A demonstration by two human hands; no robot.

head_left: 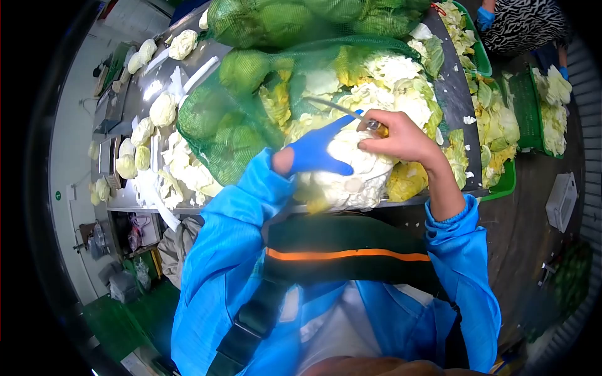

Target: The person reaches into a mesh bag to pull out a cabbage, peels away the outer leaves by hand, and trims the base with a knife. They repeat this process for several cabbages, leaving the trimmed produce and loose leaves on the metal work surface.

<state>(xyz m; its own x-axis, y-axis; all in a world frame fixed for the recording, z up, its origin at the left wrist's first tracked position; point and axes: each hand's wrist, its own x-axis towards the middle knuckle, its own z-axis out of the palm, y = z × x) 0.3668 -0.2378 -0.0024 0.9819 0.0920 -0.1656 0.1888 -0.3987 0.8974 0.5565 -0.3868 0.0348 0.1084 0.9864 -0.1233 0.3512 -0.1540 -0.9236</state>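
My left hand (320, 148), in a blue glove, lies with thumb and fingers spread on a pale cabbage (360, 160) near the table's front edge. In my bare right hand (401, 138) is a knife (335, 106), its handle gripped between thumb and fingers. The blade points to the left, above the gloved fingers. Under and around the hands lie white and yellowish cabbage leaves (401, 88). A green mesh bag (232, 125) with green cabbages in it is left of and beyond my left hand.
Another mesh bag of cabbages (276, 25) lies at the back. Trimmed cabbages (163, 109) sit along the table's left side. Green crates (508, 182) of leaves stand to the right, where another person's blue-gloved hand (485, 19) shows. A pale crate (561, 202) rests on the floor.
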